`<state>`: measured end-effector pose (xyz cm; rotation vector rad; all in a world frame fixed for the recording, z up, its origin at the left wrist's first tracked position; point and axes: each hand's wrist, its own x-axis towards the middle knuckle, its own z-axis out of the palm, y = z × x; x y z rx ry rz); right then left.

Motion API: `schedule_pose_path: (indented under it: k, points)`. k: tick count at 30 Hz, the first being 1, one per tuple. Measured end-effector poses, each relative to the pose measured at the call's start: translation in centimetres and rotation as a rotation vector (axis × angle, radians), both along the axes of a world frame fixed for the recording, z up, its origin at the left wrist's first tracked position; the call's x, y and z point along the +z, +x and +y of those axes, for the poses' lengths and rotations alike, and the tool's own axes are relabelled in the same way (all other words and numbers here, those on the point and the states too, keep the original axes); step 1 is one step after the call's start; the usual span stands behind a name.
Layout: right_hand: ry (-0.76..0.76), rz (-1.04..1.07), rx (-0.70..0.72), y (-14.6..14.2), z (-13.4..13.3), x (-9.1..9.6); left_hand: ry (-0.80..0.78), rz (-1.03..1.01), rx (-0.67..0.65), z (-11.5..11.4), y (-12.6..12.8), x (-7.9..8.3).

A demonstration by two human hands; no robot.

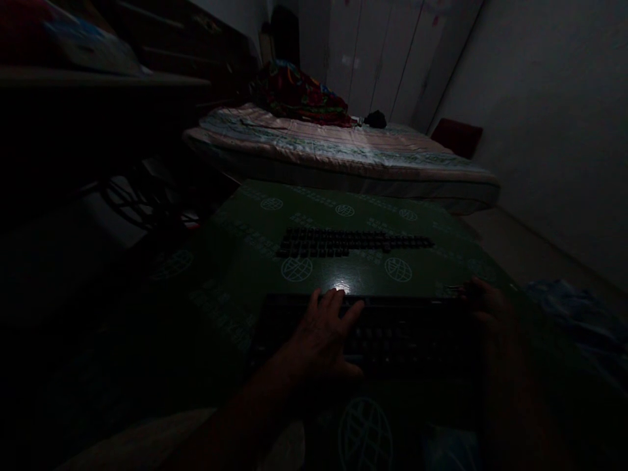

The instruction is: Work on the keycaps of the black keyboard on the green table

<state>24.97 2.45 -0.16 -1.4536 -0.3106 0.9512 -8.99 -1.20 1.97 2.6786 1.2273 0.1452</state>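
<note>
A black keyboard (402, 333) lies on a green board printed with white globe marks (230, 242). My left hand (326, 327) rests over the left half of the keyboard, palm down, its fingers spread and nothing visibly held. By the keyboard's far right corner is my right hand (483, 301), fingers closed together. Thin, light-coloured tips (455, 288) stick out to the left of those fingers; it is too dark to tell what tool they belong to. Beyond the keyboard, loose black keycaps (338, 242) are laid out in rows.
A bed (343, 140) with a striped sheet and a red patterned blanket (304, 95) stands past the board. At the left is a dark table (103, 78) with a wheel (132, 196) below it. Blue cloth (579, 314) lies at the right.
</note>
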Motion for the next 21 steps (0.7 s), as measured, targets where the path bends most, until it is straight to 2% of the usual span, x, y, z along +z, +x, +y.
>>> schedule_pose_path:
  k: [5, 10, 13, 16, 17, 19, 21]
  points:
    - [-0.094, 0.156, -0.024, -1.6, 0.4, 0.5, -0.014, 0.019, 0.032, 0.3, -1.0, 0.1]
    - [-0.046, 0.142, 0.043, -3.6, 0.7, 0.5, 0.010, -0.008, 0.064, 0.3, -2.6, 0.1]
    - [-0.044, -0.041, 0.000, -4.7, 0.7, 1.0, 0.005, -0.018, 0.072, 0.3, -3.0, -0.1]
    - [0.002, -0.418, -0.038, -6.5, 0.2, 2.5, -0.019, -0.030, 0.075, 0.5, -3.2, -0.3]
    - [0.054, -0.533, 0.008, -7.5, -0.1, 3.1, -0.024, -0.044, 0.072, 0.5, -3.2, -0.4]
    - [0.214, -0.611, 0.263, -9.9, -0.8, 4.2, -0.013, -0.083, 0.065, 0.7, -3.3, -0.6]
    - [0.293, -0.624, 0.527, -12.6, -1.7, 4.8, 0.019, -0.130, 0.050, 0.7, -3.5, -0.7]
